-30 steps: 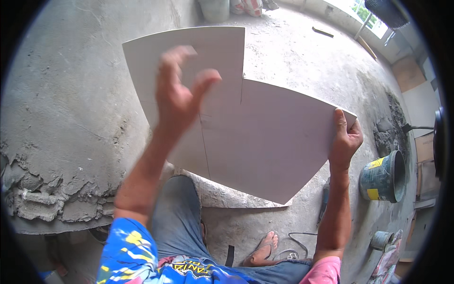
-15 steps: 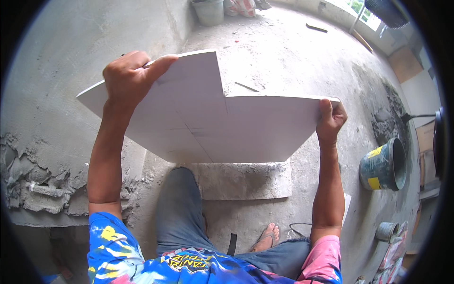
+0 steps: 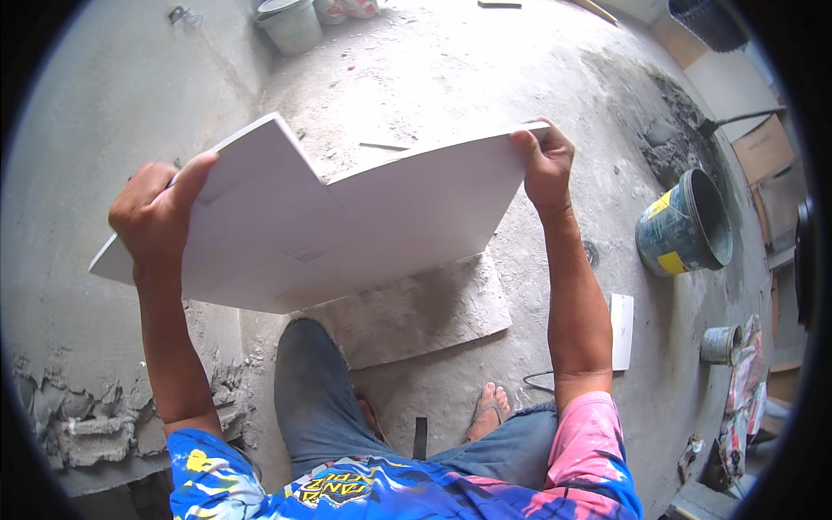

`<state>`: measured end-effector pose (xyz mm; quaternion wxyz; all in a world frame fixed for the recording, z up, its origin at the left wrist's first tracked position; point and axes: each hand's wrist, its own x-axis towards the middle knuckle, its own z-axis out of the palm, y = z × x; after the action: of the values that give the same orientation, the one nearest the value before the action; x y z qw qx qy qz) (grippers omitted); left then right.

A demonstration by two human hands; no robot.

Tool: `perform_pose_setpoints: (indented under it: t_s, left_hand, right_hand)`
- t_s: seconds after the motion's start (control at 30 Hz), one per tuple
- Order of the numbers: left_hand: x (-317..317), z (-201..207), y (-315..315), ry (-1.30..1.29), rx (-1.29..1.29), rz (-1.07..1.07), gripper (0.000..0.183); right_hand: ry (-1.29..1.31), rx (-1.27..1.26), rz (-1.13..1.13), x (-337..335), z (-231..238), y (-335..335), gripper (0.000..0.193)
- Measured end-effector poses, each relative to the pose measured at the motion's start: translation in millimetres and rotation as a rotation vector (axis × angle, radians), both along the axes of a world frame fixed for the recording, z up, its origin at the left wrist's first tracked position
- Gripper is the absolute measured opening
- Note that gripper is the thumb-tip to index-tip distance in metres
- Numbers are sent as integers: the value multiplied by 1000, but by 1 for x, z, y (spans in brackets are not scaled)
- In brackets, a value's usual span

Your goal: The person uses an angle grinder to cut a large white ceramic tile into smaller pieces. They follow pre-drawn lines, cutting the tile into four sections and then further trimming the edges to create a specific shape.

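Both my hands hold up a large pale tile [image 3: 373, 221] with a step-shaped notch in its far edge and thin dark lines drawn on its face. My left hand [image 3: 158, 212] is closed round the left part of the far edge, thumb on the near face. At the far right corner, my right hand [image 3: 546, 166] grips the tile the same way. The tile is tilted, its right end higher in view. Its lower edge is just over a dusty flat slab [image 3: 433, 316] on the floor; whether they touch, I cannot tell.
A dark bucket [image 3: 680, 225] with yellow patches lies tilted at right, near wet mortar [image 3: 672, 130]. A small can [image 3: 719, 345] and a white offcut [image 3: 621, 332] are nearer. Rough mortar [image 3: 95, 425] edges the left wall. Another bucket [image 3: 290, 26] stands far left.
The tile and both hands have shifted left in view. The tile has turned so that its right end is higher and its left end lower. More of the slab shows now.
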<state>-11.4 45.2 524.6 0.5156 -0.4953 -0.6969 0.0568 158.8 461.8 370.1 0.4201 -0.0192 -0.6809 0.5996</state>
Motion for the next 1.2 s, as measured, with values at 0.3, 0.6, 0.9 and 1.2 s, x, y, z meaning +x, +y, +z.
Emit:
perform_pose_setpoints:
  t_s: [0.3, 0.6, 0.9, 1.2]
  left_hand:
    - [6, -5, -12, -311, 264, 159, 47]
    - [-10, -9, 26, -330, 341, 69, 63]
    - [-3, -16, 23, -267, 399, 65, 70]
    - [-7, -17, 29, -239, 367, 101, 68]
  right_hand:
    - [-460, 325, -838, 142, -20, 114, 41]
    - [-1641, -114, -643, 312, -309, 89, 78]
    - [-1619, -91, -803, 294, -306, 80, 41]
    - [-1066, -654, -412, 273, -185, 47, 19]
